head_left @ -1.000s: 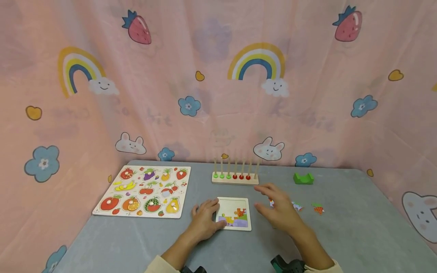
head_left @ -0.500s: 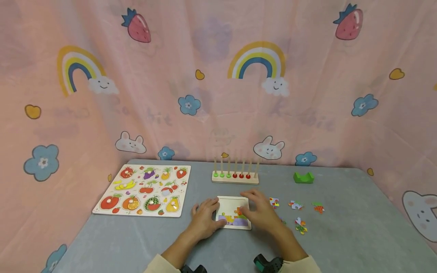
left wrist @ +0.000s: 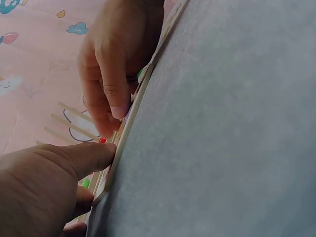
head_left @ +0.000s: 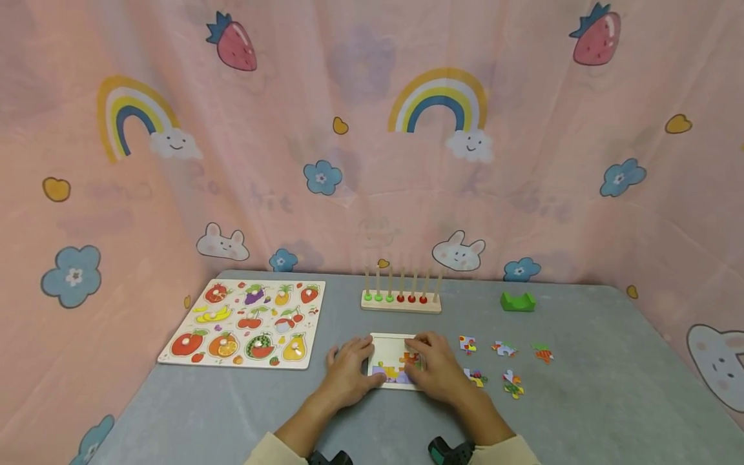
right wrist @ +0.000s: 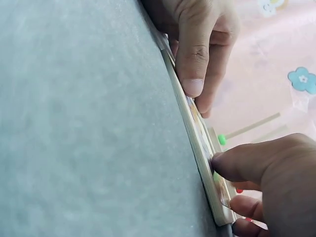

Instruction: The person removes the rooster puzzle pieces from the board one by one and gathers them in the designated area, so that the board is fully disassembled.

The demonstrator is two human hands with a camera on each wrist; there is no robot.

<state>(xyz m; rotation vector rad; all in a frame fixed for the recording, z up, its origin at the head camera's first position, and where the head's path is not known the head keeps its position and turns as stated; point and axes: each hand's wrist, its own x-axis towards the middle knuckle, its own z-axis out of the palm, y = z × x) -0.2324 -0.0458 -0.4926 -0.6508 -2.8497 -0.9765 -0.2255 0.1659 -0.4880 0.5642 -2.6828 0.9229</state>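
Left hand [head_left: 347, 378] grips square pale-wood puzzle tray [head_left: 383, 352], well off the grey desk [head_left: 604, 387]'s back edge
Right hand [head_left: 440, 371] hides most of its right rim, can't tell if it's pinching. Decent gap to the white fruit-print board [head_left: 242, 336].

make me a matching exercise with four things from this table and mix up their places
1. fruit peg puzzle
2. loose jigsaw pieces
3. jigsaw tray
4. peg abacus

A. beyond the jigsaw tray, carrying green and red beads
B. to the left of the left hand
C. touched by both hands
D. to the right of the right hand

Pairs: 1-B, 2-D, 3-C, 4-A
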